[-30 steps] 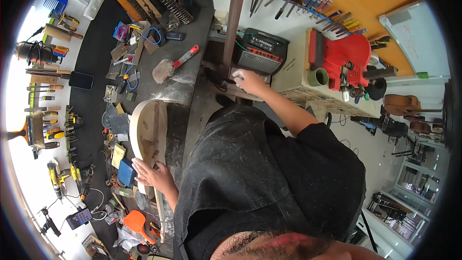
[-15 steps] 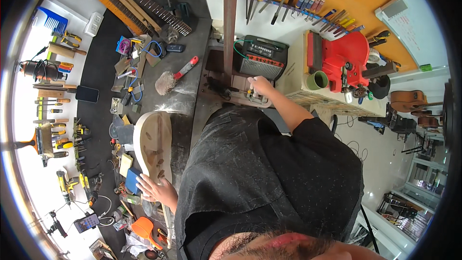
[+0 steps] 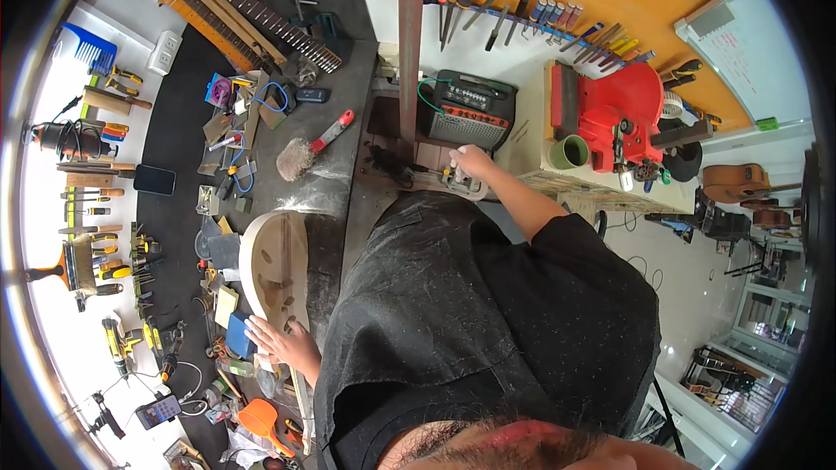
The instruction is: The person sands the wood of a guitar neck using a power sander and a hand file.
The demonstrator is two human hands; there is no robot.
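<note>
A pale wooden guitar body (image 3: 254, 265) with several dark cavities lies on the dark bench at my left. On its near end rests my left hand (image 3: 292, 348), fingers spread and stretched out, the fingertips beside a blue block (image 3: 238, 335). I cannot tell whether they touch the block. My right hand (image 3: 473, 163) reaches out ahead to a low ledge, its fingers closed beside a small metal fitting (image 3: 461, 184). Whatever lies in those fingers is too small to make out. A dark, bristly-looking item (image 3: 387, 164) lies left of that fitting.
A dusty brush with a red handle (image 3: 313, 146) lies farther along the bench, before several guitar necks (image 3: 239, 13). Ahead stand a small amplifier (image 3: 470, 113) and a vertical post (image 3: 409, 43). A red machine (image 3: 618, 113) and a green cup (image 3: 570, 152) sit on the right-hand cabinet.
The whole view has shifted slightly, so the bench items sit a little lower and farther left. My left hand stays on the guitar body; my right hand remains at the ledge by the fitting.
</note>
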